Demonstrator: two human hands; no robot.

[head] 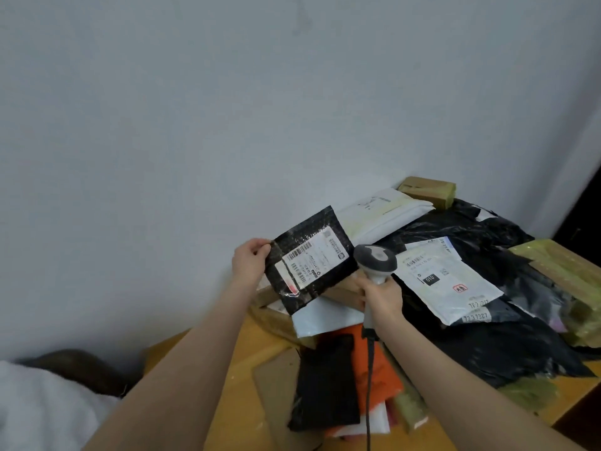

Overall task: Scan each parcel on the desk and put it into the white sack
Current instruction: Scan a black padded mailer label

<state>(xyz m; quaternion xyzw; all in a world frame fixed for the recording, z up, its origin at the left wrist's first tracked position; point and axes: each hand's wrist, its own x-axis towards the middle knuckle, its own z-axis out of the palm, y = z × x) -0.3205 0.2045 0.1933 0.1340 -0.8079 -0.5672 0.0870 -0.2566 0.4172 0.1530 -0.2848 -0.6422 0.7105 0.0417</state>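
Pinching the black parcel by its left edge, the left hand is holding its label tilted toward the scanner, which the right hand is gripping by the handle just beside it, above the parcel-strewn surface, so the barcode is facing the reader.

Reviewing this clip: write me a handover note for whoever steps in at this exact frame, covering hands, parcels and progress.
Left hand: pinches the black parcel by its left edge, raised above the desk, label toward the camera.
Right hand: grips the scanner by its handle, head next to the label.
Many parcels lie piled on the desk, with a white mailer on top at right.
The white cloth at lower left is probably the white sack; its contents are hidden.
Done: parcel picked up; whether it has scanned cannot be told.
Left: scan it, sack it, then work through the pile.
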